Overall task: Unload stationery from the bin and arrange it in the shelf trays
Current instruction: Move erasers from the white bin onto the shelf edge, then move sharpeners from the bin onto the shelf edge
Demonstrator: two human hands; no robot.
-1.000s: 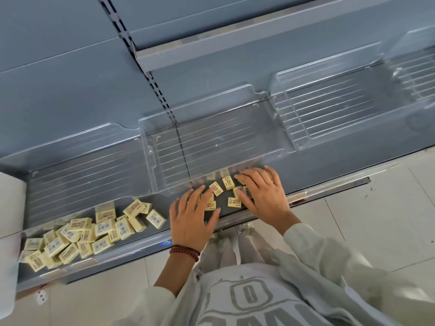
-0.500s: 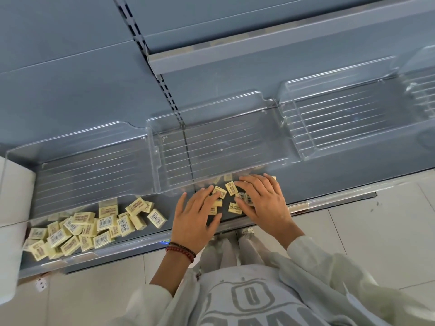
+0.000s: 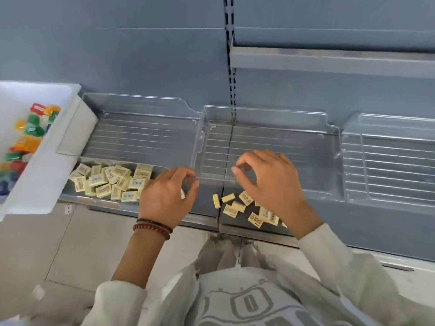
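Both hands are working at the front of the clear middle tray now. The left hand is curling its fingers over the tray's front lip, with the thumb closing in from below, so it looks to be pinching that edge. The right hand is doing much the same further along, thumb and forefinger hooked together at the lip, though clear plastic makes the contact hard to read.

The loose erasers are lying scattered on the grey shelf just under the right wrist. The bigger eraser pile is sitting in front of the left tray, beside the white bin.

To do this well, I'd judge both hands should be moving the tray evenly so it isn't twisting, keeping the lip clear of the erasers so none are getting nudged off the shelf's front edge.

As for pose, both wrists are hanging low and palms are facing down. The left forearm is coming in bare with bracelets, the right one sleeved.
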